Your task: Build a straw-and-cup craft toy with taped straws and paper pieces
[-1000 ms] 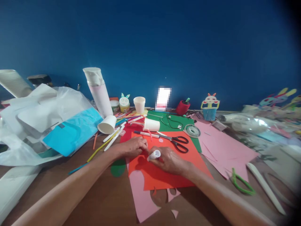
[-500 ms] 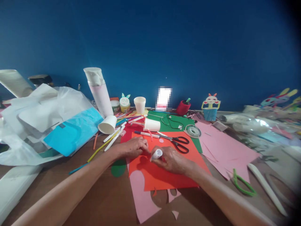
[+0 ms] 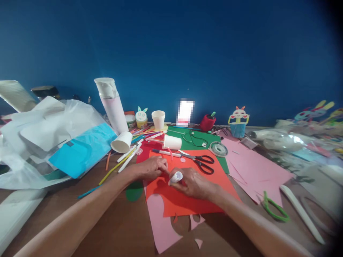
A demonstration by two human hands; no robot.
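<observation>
Fingers wrapped, my right hand (image 3: 191, 184) holds a white tube (image 3: 177, 177), its round end tilted up toward me, above the orange paper (image 3: 198, 203). My left hand (image 3: 155, 167) rests on the left part of that paper, fingers curled, its fingertips close to the right hand; anything small between them is hidden. Just beyond the hands lie black-handled scissors (image 3: 205, 164), a white marker (image 3: 167, 153) with a dark cap and a small pale pink disc (image 3: 183, 160). Pink paper with curved cut-outs (image 3: 158, 225) sticks out below the orange sheet.
White cups (image 3: 173, 142) and pens stand or lie behind. A plastic bag with a blue sheet (image 3: 83, 150) fills the left. Pink paper (image 3: 257, 167), a tape roll (image 3: 218, 149), a green pipe cleaner (image 3: 276, 210) and clear bottles (image 3: 281, 141) are at the right.
The view has shifted very slightly. My right hand and the white tube have moved a little to the left; my left hand keeps about the same pose.
</observation>
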